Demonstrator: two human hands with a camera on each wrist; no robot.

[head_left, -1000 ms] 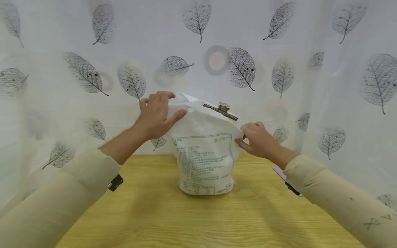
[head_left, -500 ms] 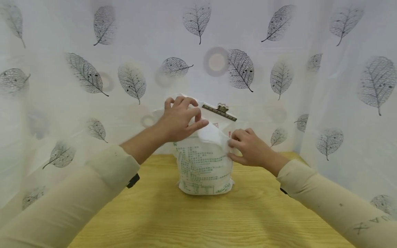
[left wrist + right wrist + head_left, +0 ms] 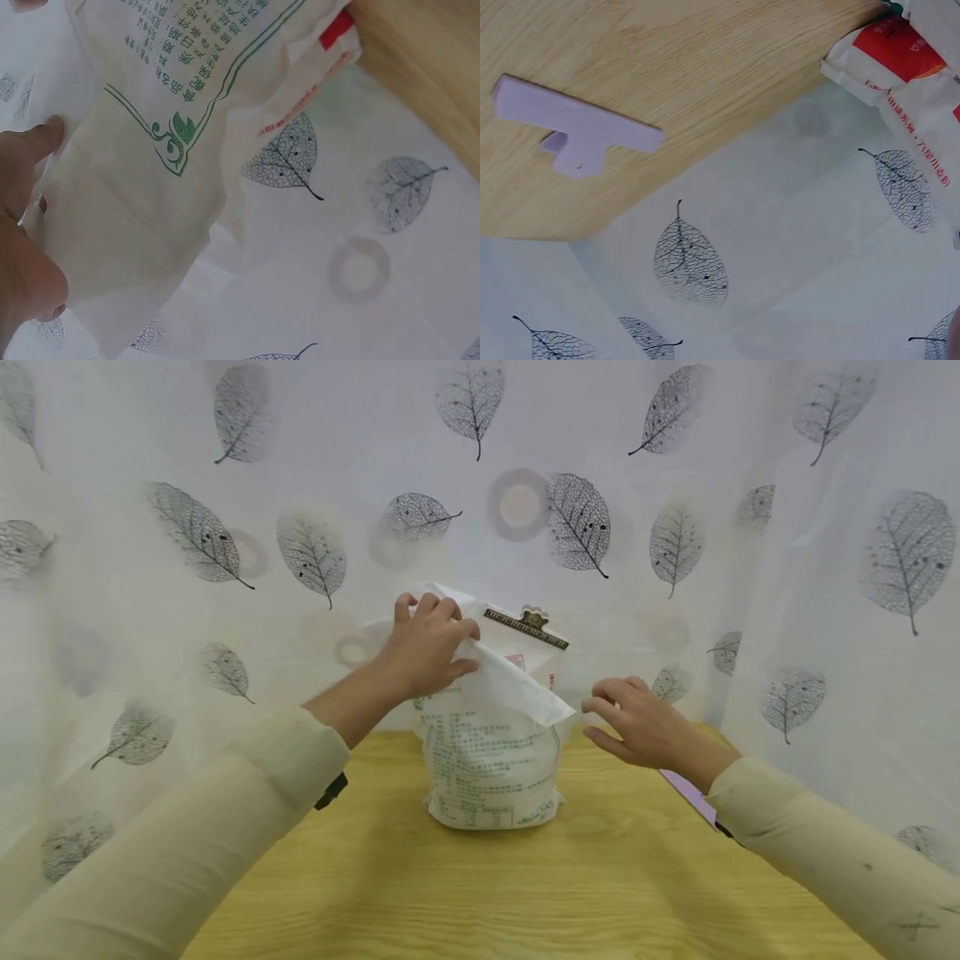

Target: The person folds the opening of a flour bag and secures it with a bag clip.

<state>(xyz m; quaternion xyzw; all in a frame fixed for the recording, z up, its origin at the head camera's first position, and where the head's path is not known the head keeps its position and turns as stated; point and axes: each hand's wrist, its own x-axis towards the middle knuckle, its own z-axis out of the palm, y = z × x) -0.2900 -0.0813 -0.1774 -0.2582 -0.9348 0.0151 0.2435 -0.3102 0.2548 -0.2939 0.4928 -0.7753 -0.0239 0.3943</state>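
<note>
A white flour bag (image 3: 487, 768) with green print stands upright on the wooden table. Its top front edge is folded over toward me, making a slanting white flap (image 3: 517, 689). My left hand (image 3: 427, 647) grips the bag's upper left, fingers curled over the edge and thumb in front; the left wrist view shows the thumb and a finger at the bag's edge. Apart from the flap's right corner is my right hand (image 3: 630, 722), fingers loosely bent, holding nothing. A wide dark-toothed clip (image 3: 527, 628) sits at the top of the bag's back layer.
A lilac clip (image 3: 577, 124) lies on the table to the right, partly behind my right sleeve in the head view. A white curtain (image 3: 787, 568) with leaf prints hangs behind the table (image 3: 480, 902).
My left hand has moved right over the bag's top. The front edge has folded down, uncovering red print on the back layer. My right hand has let go of the bag and drawn away rightward.
</note>
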